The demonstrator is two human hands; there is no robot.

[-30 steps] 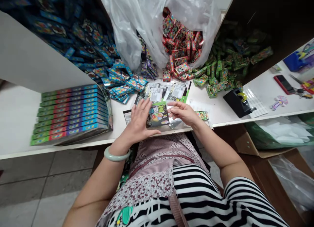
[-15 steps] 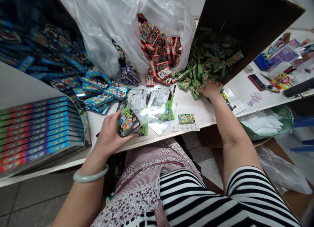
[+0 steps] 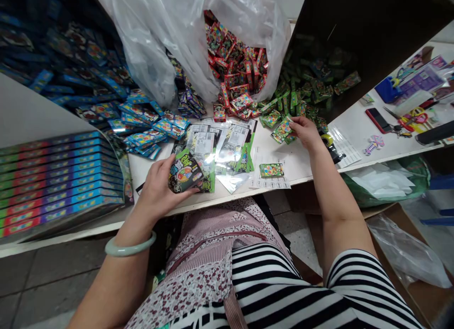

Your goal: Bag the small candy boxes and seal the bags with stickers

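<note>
My left hand is closed round a dark printed pouch near the table's front edge, tilting it up off a spread of flat clear-and-green pouches. My right hand reaches to the right and pinches a small green packet at the edge of the green packet pile. One loose green packet lies on a paper sheet between my hands.
A clear plastic bag holds red packets. Blue packets heap at the left, stacked flat boxes at the far left. A tape dispenser, a red phone and scissors lie at the right.
My right hand left the pouch, reached into the green pile and now lifts one green packet back toward me. My left hand kept the dark pouch and shifted it left.
</note>
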